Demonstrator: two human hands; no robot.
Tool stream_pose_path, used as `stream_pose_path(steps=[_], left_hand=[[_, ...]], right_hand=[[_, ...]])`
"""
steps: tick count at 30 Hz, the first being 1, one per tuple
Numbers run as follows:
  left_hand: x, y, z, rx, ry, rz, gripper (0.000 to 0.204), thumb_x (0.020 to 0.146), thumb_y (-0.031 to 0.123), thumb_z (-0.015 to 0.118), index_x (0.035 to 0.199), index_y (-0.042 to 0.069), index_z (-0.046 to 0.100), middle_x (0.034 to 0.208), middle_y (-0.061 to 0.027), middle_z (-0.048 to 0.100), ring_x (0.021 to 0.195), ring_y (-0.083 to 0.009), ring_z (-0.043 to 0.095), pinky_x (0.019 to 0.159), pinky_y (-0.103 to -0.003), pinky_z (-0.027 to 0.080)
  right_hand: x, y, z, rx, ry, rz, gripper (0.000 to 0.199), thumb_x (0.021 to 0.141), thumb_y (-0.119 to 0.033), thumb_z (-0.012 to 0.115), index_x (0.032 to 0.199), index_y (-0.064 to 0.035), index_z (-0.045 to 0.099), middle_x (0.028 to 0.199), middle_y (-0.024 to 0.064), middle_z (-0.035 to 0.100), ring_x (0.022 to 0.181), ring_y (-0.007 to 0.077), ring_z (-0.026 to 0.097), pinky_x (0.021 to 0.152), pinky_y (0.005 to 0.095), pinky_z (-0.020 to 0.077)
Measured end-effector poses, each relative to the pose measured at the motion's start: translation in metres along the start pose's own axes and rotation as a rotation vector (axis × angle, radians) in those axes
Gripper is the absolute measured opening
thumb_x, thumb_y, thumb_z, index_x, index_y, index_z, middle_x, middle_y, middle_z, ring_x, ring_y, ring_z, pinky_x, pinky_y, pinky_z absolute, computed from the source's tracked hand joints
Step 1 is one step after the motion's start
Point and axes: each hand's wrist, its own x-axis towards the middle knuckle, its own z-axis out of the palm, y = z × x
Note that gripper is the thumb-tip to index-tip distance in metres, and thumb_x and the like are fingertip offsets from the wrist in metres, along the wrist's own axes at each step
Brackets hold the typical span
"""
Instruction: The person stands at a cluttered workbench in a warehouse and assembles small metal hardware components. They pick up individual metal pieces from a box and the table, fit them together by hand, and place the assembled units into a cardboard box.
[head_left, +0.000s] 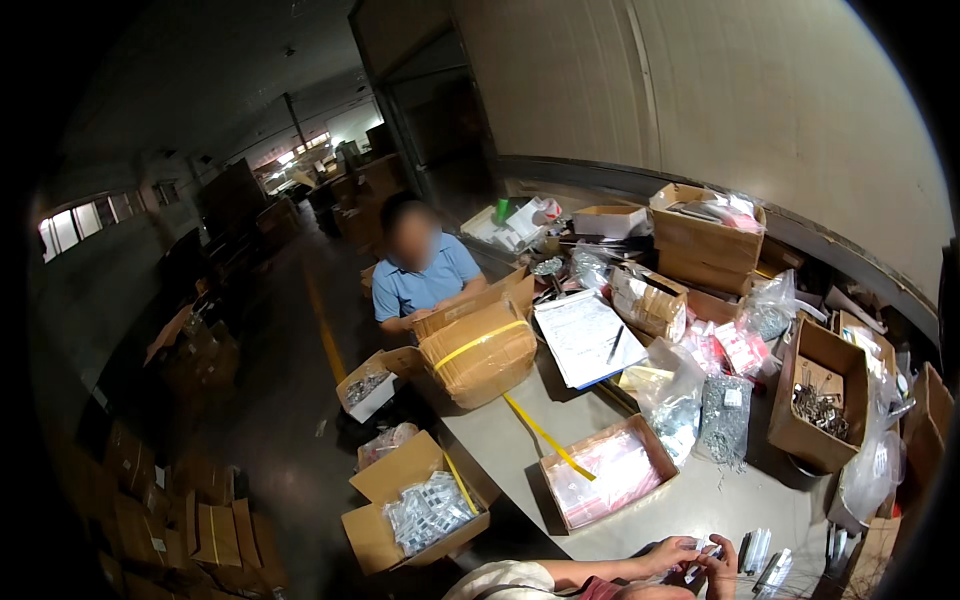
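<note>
1. The fingers of my left hand point(660, 558) and right hand point(719, 571) pinch narrowly on a small clear-and-white piece point(702, 546), between them at the table's point(700, 507) near side.
2. It could slip, I judge, if my pinch loosens, and knock the silvery packets point(774, 570) just right.
3. My fingers hide its ends: its long axis and pointing I cannot tell.

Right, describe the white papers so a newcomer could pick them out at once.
Start at the grey table. Right of the big yellow-strapped carton on it lie the white papers. Unlike nearby boxes and bags, they lie flat, a dark pen on top.
</note>
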Motion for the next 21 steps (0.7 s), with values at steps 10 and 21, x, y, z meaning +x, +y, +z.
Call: stream_pose_path(steps=[10,21], left_hand=[[-0.007,0.001,-0.008,0.270,0.050,0.092,0.031,0.098,0.025,0.066,0.114,-0.002,0.066,0.086,-0.0001,0.066,0.080,-0.0086,0.060,0.066,-0.024,0.048],[-0.062,0.054,0.005,0.181,0.233,0.194,0.031,0.093,0.023,0.071,0.106,-0.005,0.065,0.090,-0.0010,0.065,0.078,-0.0067,0.058,0.066,-0.025,0.048]], right_hand=[[-0.019,-0.018,0.022,-0.022,-0.049,-0.050,0.042,0.073,0.000,0.059,0.115,-0.0006,0.064,0.086,0.0077,0.063,0.076,0.0167,0.061,0.067,0.0290,0.0492],[-0.009,-0.040,0.032,-0.447,-0.308,-0.122,0.036,0.087,-0.003,0.067,0.123,0.0017,0.064,0.099,0.0118,0.059,0.090,0.0228,0.061,0.077,0.0354,0.0516]])
